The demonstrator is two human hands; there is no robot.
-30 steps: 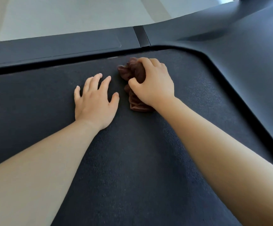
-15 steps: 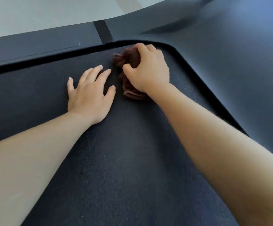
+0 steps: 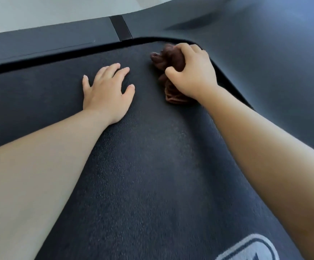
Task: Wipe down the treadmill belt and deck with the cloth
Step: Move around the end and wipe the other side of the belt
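The right hand (image 3: 191,72) curls round one bunched dark brown cloth (image 3: 171,61) and holds it down on the black textured treadmill belt (image 3: 152,166), right of centre in the upper frame, at the belt's rounded corner. The wad's long axis runs roughly top to bottom. The left hand (image 3: 107,92) lies flat on the belt with fingers spread, near the cloth but apart from it. One dark grey deck rail (image 3: 40,44) crosses the upper left, and a dark grey moulded cover (image 3: 264,62) fills the upper right. A white logo (image 3: 246,248) at the lower right is cut off and unreadable.
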